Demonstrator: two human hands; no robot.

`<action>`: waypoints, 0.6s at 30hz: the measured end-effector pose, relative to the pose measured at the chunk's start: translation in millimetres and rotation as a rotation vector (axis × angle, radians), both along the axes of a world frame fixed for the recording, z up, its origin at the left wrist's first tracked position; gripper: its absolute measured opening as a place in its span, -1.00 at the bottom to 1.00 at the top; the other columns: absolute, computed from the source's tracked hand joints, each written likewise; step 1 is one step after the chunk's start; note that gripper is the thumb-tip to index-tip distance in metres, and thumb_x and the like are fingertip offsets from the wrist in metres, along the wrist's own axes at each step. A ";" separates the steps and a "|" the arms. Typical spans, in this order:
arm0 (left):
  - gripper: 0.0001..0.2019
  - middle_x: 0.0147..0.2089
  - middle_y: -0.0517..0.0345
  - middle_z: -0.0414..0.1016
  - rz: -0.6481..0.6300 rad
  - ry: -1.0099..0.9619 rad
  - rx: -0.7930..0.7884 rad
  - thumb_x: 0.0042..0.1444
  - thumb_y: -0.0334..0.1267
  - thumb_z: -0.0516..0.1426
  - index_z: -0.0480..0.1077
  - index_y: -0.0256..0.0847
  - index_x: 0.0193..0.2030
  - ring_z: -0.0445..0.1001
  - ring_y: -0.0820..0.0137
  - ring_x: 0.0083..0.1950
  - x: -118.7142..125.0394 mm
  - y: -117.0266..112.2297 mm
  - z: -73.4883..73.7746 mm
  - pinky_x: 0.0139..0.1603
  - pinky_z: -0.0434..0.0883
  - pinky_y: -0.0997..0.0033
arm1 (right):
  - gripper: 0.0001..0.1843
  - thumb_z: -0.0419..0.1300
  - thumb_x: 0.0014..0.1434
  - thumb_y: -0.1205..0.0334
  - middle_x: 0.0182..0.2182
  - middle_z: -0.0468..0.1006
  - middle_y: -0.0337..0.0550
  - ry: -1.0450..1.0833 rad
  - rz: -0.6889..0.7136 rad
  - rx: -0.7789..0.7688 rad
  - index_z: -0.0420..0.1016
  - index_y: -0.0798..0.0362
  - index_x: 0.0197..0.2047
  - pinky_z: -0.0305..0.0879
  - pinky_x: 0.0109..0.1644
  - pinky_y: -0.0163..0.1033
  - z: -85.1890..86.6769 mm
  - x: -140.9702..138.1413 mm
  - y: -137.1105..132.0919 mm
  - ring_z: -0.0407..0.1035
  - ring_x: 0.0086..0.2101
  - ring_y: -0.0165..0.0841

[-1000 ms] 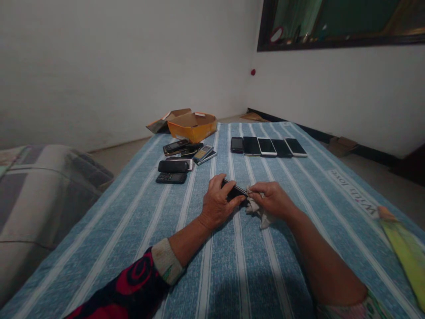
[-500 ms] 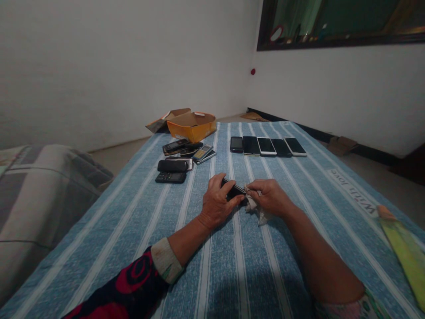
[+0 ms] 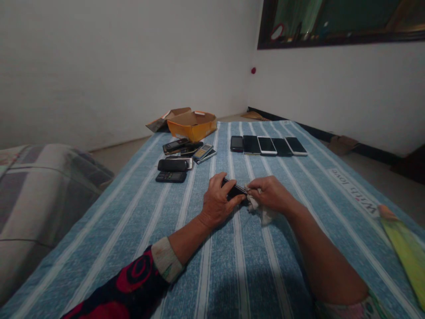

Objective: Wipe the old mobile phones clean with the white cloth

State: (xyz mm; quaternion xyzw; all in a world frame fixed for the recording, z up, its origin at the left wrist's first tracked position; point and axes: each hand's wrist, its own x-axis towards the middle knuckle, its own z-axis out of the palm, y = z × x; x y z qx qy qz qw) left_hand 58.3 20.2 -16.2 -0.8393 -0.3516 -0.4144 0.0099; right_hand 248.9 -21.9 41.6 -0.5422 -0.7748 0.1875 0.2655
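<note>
My left hand (image 3: 217, 201) is closed around a small dark phone (image 3: 236, 190), holding it on edge just above the blue striped cloth (image 3: 133, 212). My right hand (image 3: 270, 195) is closed on a crumpled white cloth (image 3: 262, 212) and presses it against the phone's right end. Both hands meet at the middle of the surface.
Several smartphones lie in a neat row (image 3: 267, 146) at the back. A loose group of older phones (image 3: 182, 157) sits to the back left, by an open orange cardboard box (image 3: 191, 125). A grey striped cushion (image 3: 43, 190) is at left, a yellow-green item (image 3: 405, 252) at right.
Nothing but a slight shift: my right hand with the white cloth has slid a little along the phone's end. The left hand holds still.
</note>
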 end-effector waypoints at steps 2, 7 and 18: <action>-0.59 0.10 -0.14 0.35 0.002 -0.001 -0.009 0.00 -0.10 0.33 0.46 -0.21 -0.04 0.35 0.04 0.13 0.0 -0.2 -0.4 0.09 0.43 -0.04 | -0.76 0.12 0.13 0.47 -0.54 0.53 -0.20 -0.047 -0.013 0.025 0.53 0.08 -0.50 0.10 -0.38 -0.33 1.4 -4.0 2.1 0.36 -0.48 -0.44; -0.61 0.11 -0.13 0.36 0.000 -0.006 -0.021 0.02 -0.10 0.31 0.46 -0.20 -0.03 0.35 0.05 0.13 0.5 -0.5 -0.6 0.09 0.43 -0.05 | -0.78 0.15 0.14 0.43 -0.50 0.58 -0.14 -0.166 -0.063 0.063 0.56 0.08 -0.47 0.08 -0.37 -0.30 2.9 -11.2 7.0 0.38 -0.46 -0.40; -0.60 0.10 -0.13 0.36 -0.016 0.006 -0.035 -0.01 -0.09 0.34 0.47 -0.20 -0.05 0.36 0.04 0.11 1.6 -1.6 2.2 0.07 0.44 -0.06 | -0.75 0.12 0.11 0.44 -0.59 0.51 -0.20 -0.027 -0.052 -0.053 0.55 0.07 -0.51 0.10 -0.43 -0.32 8.1 -6.1 1.3 0.32 -0.53 -0.43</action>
